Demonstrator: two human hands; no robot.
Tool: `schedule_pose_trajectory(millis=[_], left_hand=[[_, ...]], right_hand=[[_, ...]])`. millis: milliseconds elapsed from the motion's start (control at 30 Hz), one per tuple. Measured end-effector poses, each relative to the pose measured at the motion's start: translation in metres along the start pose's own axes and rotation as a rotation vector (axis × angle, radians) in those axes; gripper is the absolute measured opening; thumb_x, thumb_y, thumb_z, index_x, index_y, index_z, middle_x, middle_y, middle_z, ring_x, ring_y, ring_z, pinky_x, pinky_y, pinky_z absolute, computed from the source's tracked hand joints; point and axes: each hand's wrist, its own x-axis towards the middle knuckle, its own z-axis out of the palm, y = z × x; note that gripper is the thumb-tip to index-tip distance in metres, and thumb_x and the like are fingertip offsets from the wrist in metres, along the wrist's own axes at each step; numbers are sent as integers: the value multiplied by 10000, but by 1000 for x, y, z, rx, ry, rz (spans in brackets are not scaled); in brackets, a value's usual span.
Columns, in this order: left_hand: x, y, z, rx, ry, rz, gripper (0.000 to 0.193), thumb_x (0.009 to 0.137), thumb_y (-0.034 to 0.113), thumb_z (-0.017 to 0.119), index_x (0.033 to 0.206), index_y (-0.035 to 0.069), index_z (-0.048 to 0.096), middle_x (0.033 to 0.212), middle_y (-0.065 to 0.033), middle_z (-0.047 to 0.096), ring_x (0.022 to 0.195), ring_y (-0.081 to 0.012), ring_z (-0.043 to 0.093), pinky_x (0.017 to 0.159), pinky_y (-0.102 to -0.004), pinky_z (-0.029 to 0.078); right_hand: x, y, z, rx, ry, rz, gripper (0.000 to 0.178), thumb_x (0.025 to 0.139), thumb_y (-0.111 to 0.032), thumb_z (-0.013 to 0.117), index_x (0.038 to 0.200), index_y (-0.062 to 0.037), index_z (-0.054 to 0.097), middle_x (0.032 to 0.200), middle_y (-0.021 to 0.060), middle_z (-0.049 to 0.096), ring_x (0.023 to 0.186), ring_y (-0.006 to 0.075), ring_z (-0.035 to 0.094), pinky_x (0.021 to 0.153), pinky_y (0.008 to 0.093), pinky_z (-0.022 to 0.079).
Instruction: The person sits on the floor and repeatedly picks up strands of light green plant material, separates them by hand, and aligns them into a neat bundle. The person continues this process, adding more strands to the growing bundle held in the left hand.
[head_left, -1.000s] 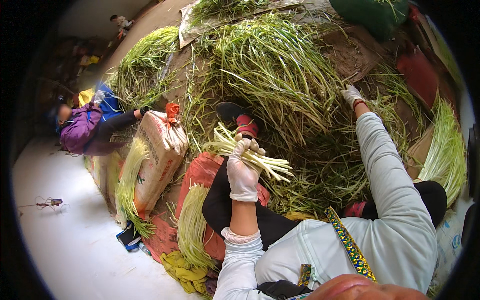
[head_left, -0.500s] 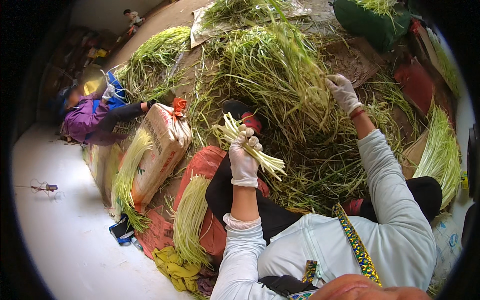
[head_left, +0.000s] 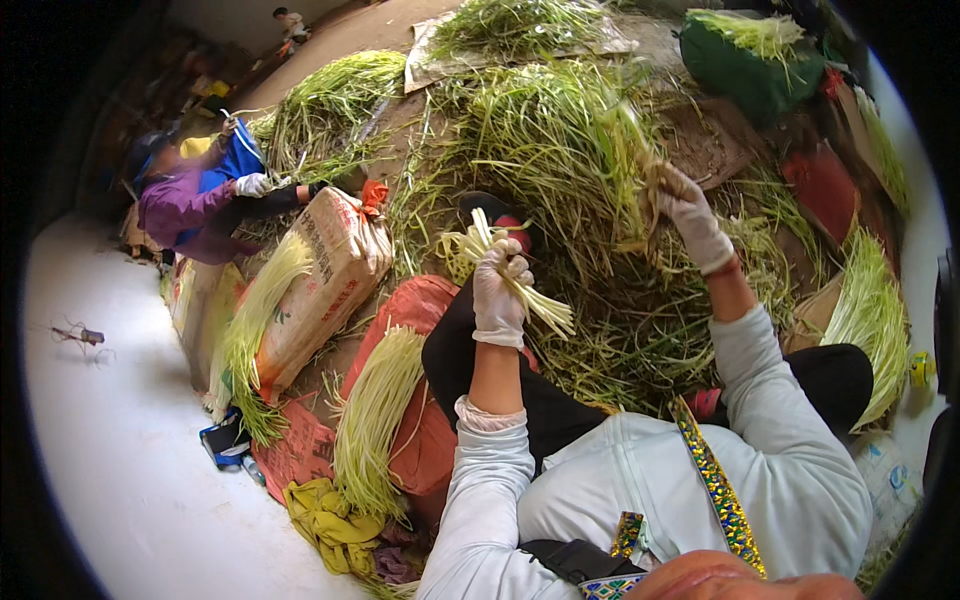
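Gloved in white, my left hand [head_left: 499,290] is closed round a small bunch of pale stalks [head_left: 545,307], held above my bent leg. The stalks look like garlic scapes; their ends stick out on both sides of the fist. My right hand [head_left: 690,218], also gloved, is at the right edge of the big leafy pile [head_left: 540,130]. Its fingers are closed on the brownish lower end of some leafy green stalks [head_left: 632,165], which are partly blurred. Loose leaves and trimmings [head_left: 640,330] lie below and between my hands.
Sorted pale bundles rest on a red sack [head_left: 425,290], on a tan sack [head_left: 335,270] and at the right [head_left: 865,325]. Another person [head_left: 195,205] sits at the far left. A green sack [head_left: 745,75] stands at the back right, and a yellow-green cloth [head_left: 335,525] lies in front.
The leafy stalks at my right hand have swung down from the air toward the pile. My right hand has dipped slightly; my left still grips its bunch. The other person's hands have moved.
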Motion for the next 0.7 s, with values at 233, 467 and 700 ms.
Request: schedule_pose_trajectory(millis=[233, 467, 700], left_hand=[[-2, -11, 18, 218, 33, -14, 221, 798, 214, 693, 906, 158, 509, 702, 21, 538, 489, -76, 478, 402, -219, 390], [8, -27, 33, 480, 188, 168, 247, 753, 65, 717, 938, 99, 557, 799, -2, 614, 605, -65, 564, 428, -174, 444], [10, -46, 21, 573, 284, 8, 161, 804, 24, 633, 933, 78, 553, 684, -6, 579, 452, -64, 501, 380, -173, 394]], right_hand=[[-22, 49, 16, 6, -121, 63, 507, 812, 44, 603, 1285, -67, 461, 1120, 25, 588, 903, 96, 567, 779, 242, 488], [-48, 63, 54, -641, -246, -89, 526, 758, 74, 620, 1250, -73, 506, 1125, 44, 602, 965, 115, 571, 841, 243, 464], [-33, 58, 60, -236, -116, 506, 324, 854, -255, 630, 1083, -27, 604, 837, 0, 629, 765, 84, 570, 699, 213, 465]])
